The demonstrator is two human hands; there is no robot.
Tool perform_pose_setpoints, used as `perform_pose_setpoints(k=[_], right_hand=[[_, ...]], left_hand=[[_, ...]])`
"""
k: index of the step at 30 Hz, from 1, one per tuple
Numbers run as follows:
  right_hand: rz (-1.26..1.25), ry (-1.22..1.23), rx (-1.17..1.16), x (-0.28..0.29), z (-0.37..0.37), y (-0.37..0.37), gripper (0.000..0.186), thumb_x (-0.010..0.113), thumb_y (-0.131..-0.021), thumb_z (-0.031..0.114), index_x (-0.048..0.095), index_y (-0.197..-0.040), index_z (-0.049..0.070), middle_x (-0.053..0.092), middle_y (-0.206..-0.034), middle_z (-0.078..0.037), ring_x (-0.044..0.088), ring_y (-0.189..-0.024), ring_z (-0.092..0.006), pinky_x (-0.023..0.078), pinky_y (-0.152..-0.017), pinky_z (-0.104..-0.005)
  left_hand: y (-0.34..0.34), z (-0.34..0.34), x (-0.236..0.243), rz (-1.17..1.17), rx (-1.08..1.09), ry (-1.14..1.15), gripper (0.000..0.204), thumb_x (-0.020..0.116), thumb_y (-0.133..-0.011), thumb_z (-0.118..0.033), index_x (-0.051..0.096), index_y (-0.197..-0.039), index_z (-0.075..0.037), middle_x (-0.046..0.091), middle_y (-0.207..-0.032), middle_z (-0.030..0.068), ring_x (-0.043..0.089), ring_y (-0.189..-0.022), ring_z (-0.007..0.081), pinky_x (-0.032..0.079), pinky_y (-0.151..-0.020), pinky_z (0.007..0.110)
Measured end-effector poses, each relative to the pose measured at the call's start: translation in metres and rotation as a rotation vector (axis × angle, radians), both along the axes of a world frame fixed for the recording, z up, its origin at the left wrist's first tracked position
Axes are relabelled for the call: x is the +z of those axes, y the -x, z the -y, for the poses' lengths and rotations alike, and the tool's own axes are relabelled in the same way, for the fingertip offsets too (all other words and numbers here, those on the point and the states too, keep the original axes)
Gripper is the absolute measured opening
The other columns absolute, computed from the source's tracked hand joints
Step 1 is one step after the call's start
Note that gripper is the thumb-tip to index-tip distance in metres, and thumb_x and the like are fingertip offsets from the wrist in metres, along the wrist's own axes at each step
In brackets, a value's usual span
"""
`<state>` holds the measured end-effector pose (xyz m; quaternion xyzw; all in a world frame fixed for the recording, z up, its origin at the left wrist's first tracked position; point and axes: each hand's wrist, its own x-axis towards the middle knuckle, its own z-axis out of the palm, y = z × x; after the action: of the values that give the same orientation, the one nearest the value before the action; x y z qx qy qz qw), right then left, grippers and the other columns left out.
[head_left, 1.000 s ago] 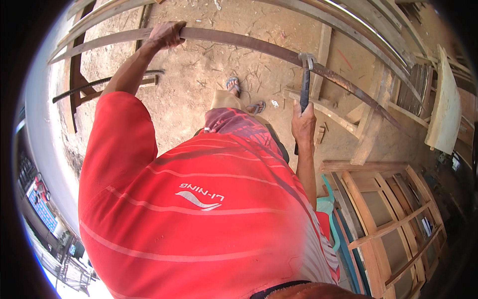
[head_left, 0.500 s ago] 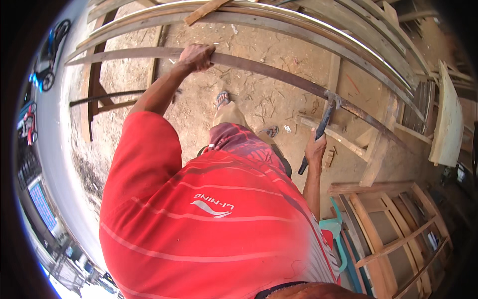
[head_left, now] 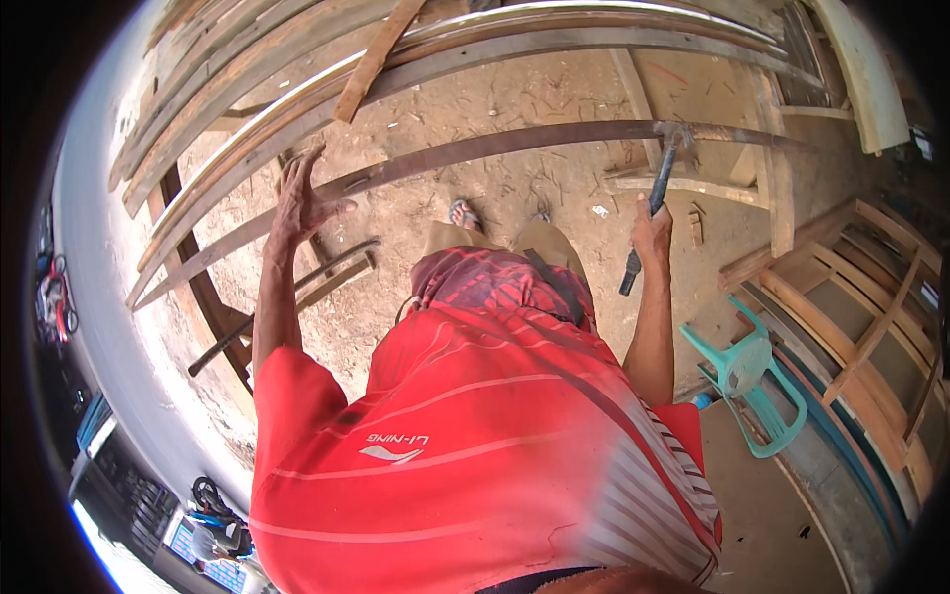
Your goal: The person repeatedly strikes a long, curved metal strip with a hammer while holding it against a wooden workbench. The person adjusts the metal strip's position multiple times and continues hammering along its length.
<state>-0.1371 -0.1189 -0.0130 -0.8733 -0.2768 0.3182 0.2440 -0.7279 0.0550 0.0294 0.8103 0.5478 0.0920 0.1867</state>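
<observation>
The head view is showing a person in a red shirt bending over a long, dark wooden strip (head_left: 515,148) that is running crosswise in front of them, from low at their left up and across to their right. The left hand (head_left: 297,203) is resting on the strip with its fingers (head_left: 309,163) spread apart and pointing away from the body, pressing flat rather than wrapping round it; the wood is lying directly under the palm. The right hand (head_left: 651,230) is closed tight around the dark handle of a hammer (head_left: 653,198), and the hammer head is sitting up at the strip, beyond the knuckles and touching or nearly touching the wood, though I cannot tell which. So the strip's long axis is passing from one hand to the other, with the left hand already on it and the right reaching it only through the tool. Beyond the fingers more curved boards (head_left: 554,40) are lying stacked on the sandy floor (head_left: 554,94), a sandalled foot (head_left: 465,213) is showing between the hands, and a green plastic chair (head_left: 757,371) is standing off to the right, behind the hammer arm.
</observation>
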Motion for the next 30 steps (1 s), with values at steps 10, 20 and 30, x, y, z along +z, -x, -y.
perform_pose_setpoints(k=[10, 20, 30], right_hand=[[0.011, -0.172, -0.067, -0.008, -0.024, 0.014, 0.047, 0.066, -0.102, 0.044, 0.056, -0.079, 0.005, 0.046, -0.065, 0.000, 0.047, -0.050, -0.0136, 0.043, -0.047, -0.0304], [-0.157, -0.683, 0.571, 0.120, -0.071, 0.173, 0.034, 0.069, -0.102, 0.032, 0.059, -0.091, 0.002, 0.052, -0.063, -0.004, 0.051, -0.060, -0.0146, 0.046, -0.060, -0.0330], [-0.223, -0.818, 1.267, 0.157, -0.111, 0.498, 0.022, 0.075, -0.088, 0.023, 0.064, -0.098, 0.006, 0.066, -0.077, -0.012, 0.069, -0.072, -0.0338, 0.054, -0.063, -0.0439]], left_hand=[[0.083, 0.024, -0.046, -0.441, 0.229, 0.043, 0.034, 0.073, -0.083, -0.019, 0.059, -0.113, -0.013, 0.066, -0.113, 0.0153, 0.061, -0.111, 0.0393, 0.043, -0.100, 0.054], [0.090, 0.023, -0.049, -0.444, 0.188, 0.130, 0.037, 0.074, -0.078, -0.019, 0.056, -0.110, -0.011, 0.066, -0.110, 0.0161, 0.062, -0.111, 0.0402, 0.043, -0.094, 0.055], [0.232, 0.014, -0.027, -0.250, -0.097, 0.125, 0.075, 0.089, -0.071, -0.042, 0.060, -0.135, -0.015, 0.060, -0.136, 0.0155, 0.053, -0.130, 0.0384, 0.040, -0.106, 0.056]])
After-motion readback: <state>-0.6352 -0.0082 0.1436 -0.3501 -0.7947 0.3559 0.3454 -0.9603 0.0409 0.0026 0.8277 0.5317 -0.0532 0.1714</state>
